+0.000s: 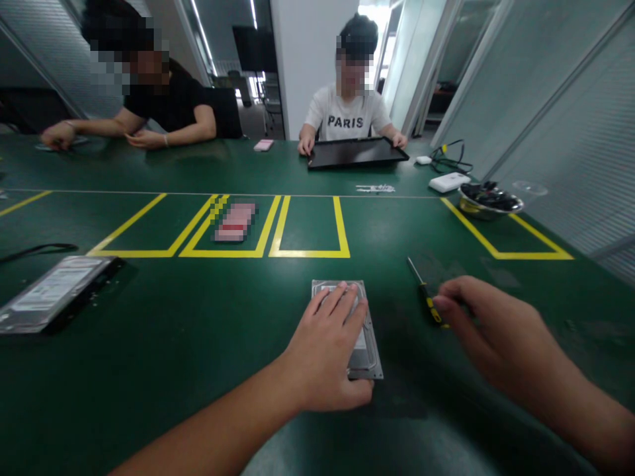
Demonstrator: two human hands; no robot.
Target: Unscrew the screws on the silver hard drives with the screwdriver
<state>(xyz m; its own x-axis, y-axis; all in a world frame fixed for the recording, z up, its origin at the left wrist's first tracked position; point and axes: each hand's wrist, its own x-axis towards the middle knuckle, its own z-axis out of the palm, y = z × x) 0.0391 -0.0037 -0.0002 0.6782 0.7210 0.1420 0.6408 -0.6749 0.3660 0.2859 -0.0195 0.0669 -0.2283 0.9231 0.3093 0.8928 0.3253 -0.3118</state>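
A silver hard drive [366,360] rests on the green table with its long side pointing away from me. My left hand [325,337] is laid across it, fingers over its top and thumb at its near edge. To the right is a thin screwdriver [425,297] with a black and yellow handle, its tip pointing away. My right hand [489,327] is at that handle, fingers curled and thumb tip against its right side. The finger pads are partly hidden. At the left lies another hard drive [59,291], label up, with a dark edge.
Yellow tape [310,254] marks several bays. A pink phone-like object [237,222] lies in one. A metal bowl [489,210] of dark parts stands right, near a white box [449,182]. Across the table, one person holds a black panel [357,153]; another person [169,106] sits left.
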